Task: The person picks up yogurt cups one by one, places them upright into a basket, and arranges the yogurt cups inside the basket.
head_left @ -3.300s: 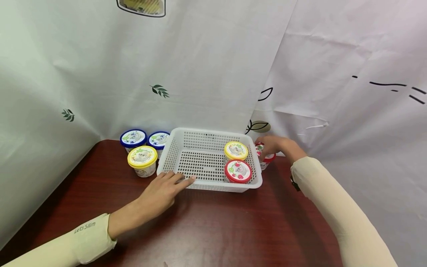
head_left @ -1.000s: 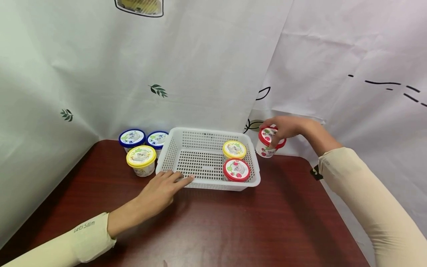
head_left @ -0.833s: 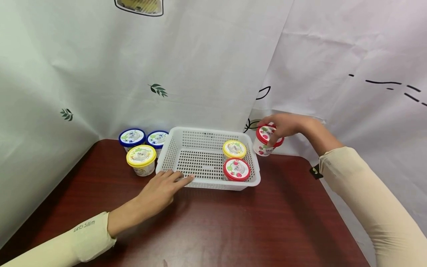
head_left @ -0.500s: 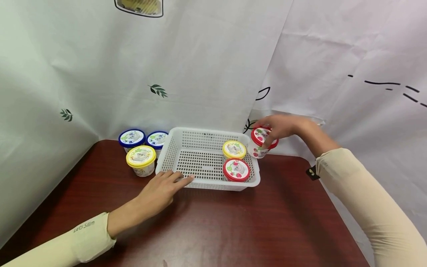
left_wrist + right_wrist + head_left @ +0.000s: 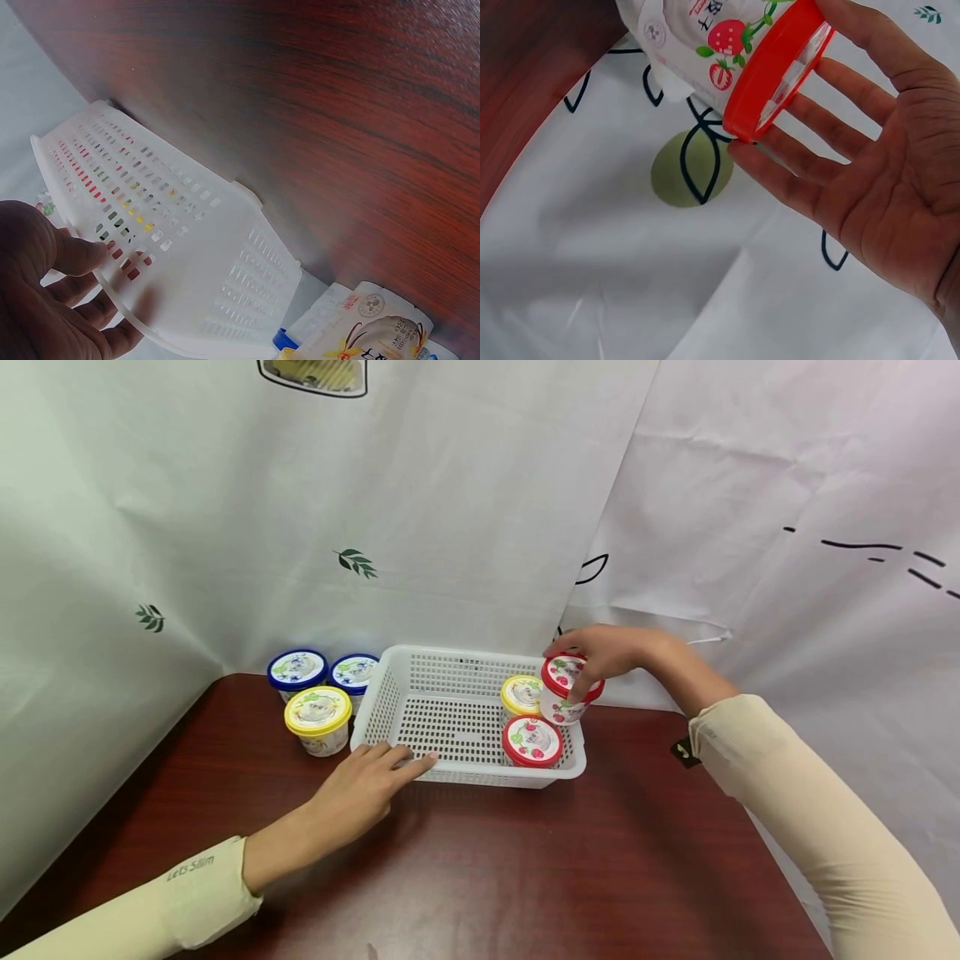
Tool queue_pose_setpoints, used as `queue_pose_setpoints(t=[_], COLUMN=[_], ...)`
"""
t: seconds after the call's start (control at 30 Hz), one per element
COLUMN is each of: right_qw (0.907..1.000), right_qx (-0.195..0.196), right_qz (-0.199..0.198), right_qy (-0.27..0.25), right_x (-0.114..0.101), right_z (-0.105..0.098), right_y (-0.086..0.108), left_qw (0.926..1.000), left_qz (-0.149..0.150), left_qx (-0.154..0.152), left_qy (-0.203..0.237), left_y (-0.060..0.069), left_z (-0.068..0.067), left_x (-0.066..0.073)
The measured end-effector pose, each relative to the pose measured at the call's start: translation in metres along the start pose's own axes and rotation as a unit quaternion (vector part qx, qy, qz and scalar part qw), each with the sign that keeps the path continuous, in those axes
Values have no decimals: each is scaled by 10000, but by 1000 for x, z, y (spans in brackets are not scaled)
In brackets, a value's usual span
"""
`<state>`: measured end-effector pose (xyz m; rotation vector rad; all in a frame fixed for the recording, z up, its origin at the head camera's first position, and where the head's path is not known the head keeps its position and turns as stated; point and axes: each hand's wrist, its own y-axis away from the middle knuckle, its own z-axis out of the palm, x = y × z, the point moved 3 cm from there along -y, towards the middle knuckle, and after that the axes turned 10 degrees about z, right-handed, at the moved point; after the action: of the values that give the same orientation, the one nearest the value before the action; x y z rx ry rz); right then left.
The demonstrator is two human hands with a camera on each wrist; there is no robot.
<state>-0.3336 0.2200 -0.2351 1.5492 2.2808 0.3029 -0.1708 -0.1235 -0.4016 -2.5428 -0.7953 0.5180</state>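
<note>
A red-lidded tub [image 5: 558,706] hangs from my right hand [image 5: 618,656], over the right end of the white basket [image 5: 465,772]. In the right wrist view my right hand [image 5: 885,165] holds the tub [image 5: 712,52] by its red lid [image 5: 769,75], thumb on one side and fingers on the other. Inside the basket stand a yellow-lidded tub [image 5: 520,694] and another red-lidded tub [image 5: 532,742]. My left hand [image 5: 356,797] rests on the basket's near left rim. The left wrist view shows my left hand [image 5: 52,292] with thumb and fingers at the rim of the basket [image 5: 180,277].
Left of the basket stand two blue-lidded tubs [image 5: 297,669] and a yellow-lidded tub [image 5: 318,710] on the dark red table [image 5: 480,877]. A white printed cloth [image 5: 465,527] hangs directly behind the table.
My right hand took hold of the red-lidded tub right of the basket, lifted it and moved it left over the basket's right end. The left hand has stayed at the rim.
</note>
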Motion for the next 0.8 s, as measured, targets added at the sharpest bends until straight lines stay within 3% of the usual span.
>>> queue_pose_setpoints(t=[0.8], right_qw=[9997], right_qx=[-33], right_qz=[-221], right_qy=[131], right_x=[-38], right_z=[10], right_y=[-11], left_qw=[10000], left_qz=[-39], left_qx=[0], left_qy=[20], left_y=[-1], left_z=[0], left_x=[1])
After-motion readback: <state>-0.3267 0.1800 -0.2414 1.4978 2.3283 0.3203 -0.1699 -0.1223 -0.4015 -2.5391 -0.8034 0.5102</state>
